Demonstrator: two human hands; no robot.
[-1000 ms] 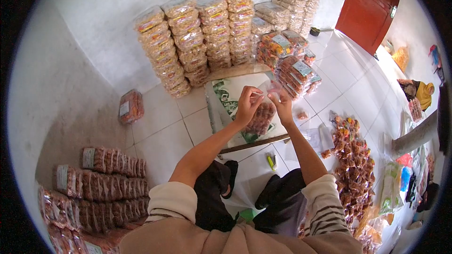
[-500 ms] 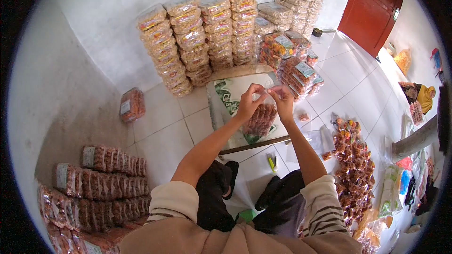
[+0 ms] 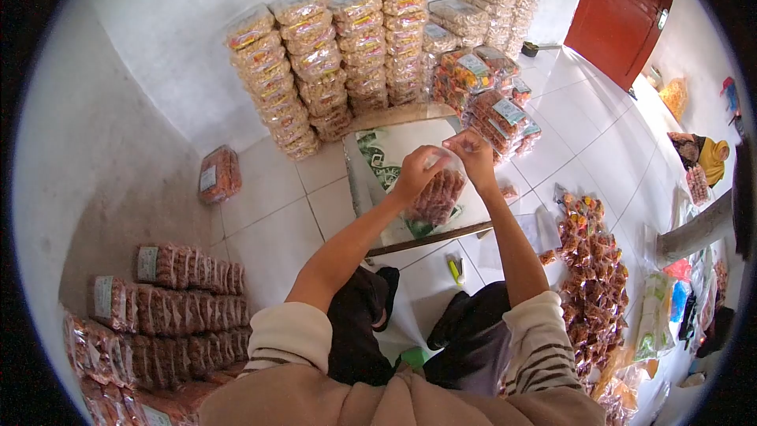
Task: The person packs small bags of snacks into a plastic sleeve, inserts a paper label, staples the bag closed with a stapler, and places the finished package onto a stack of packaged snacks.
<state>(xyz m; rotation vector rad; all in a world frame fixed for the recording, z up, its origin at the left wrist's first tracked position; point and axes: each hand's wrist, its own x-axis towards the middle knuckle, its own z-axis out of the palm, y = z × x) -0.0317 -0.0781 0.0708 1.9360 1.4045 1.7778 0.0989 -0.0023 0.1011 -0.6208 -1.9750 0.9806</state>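
A clear plastic bag of reddish-brown snack pieces [image 3: 438, 199] stands on the low table [image 3: 371, 225], its upper end gathered. My left hand [image 3: 418, 172] is closed on the left side of the bag's loose top. Just above and right of that top is my right hand [image 3: 475, 159], thumb and fingers pinched together. Whatever lies between the right fingertips is too small to make out. Under the bag, a green-and-white printed sheet [image 3: 380, 159] covers part of the tabletop.
Tall stacks of packed snack bags [image 3: 323, 63] line the wall. More brown packs [image 3: 189, 300] are piled at left. Small wrapped pieces [image 3: 591, 284] lie heaped at right. A yellow-green cutter [image 3: 456, 270] is on the floor by my feet. Another person [image 3: 710, 159] sits far right.
My right hand has shifted slightly up and turned, its fingertips moving left above the bag's top. My left hand stays at the bag. The view has tilted a little.
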